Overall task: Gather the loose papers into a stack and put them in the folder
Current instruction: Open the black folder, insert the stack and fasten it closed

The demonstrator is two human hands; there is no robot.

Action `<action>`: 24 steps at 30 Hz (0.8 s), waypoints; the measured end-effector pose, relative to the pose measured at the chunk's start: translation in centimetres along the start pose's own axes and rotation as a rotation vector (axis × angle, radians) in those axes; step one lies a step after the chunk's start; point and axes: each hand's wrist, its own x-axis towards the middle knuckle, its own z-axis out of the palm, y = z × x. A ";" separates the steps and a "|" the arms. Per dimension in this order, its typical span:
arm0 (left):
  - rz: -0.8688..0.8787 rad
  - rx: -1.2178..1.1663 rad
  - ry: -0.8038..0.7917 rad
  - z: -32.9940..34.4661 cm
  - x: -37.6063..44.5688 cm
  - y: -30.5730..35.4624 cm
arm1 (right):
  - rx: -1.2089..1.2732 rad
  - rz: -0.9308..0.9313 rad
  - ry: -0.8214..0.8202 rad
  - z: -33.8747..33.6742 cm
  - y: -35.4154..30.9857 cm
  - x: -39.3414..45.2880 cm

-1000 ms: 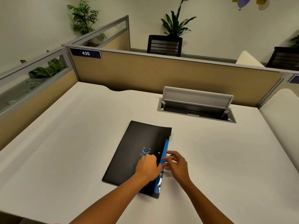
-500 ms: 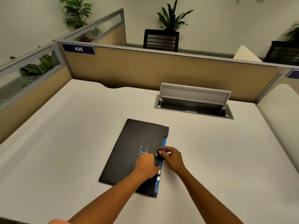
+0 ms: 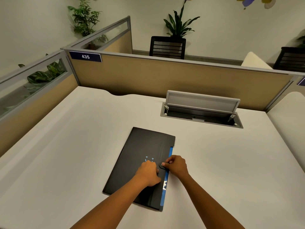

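A black folder with a small blue smiley print lies closed on the white desk, with a blue strip showing along its right edge. My left hand rests on the cover, fingers curled, pressing it down. My right hand pinches the round snap tab at the folder's right edge between thumb and fingers. No loose papers are visible on the desk.
An open grey cable hatch with its lid raised is set into the desk behind the folder. Tan partition walls close off the back and left sides. Chairs and plants stand beyond the partition.
The folder's flap has been folded over to the right edge, hiding most of the blue interior. My right hand moved onto the snap tab and my left hand settled flat on the cover.
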 end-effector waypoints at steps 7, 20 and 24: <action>0.003 0.018 -0.042 -0.5 0.2 -0.2 | -0.040 0.092 -0.011 0.0 -0.5 0.5; -0.032 -0.111 -0.080 -0.7 1.6 -0.7 | -0.351 0.184 0.017 -0.3 -2.0 0.2; -0.042 -0.134 -0.089 -0.8 1.7 -0.7 | -0.391 0.175 0.025 0.0 -2.1 0.1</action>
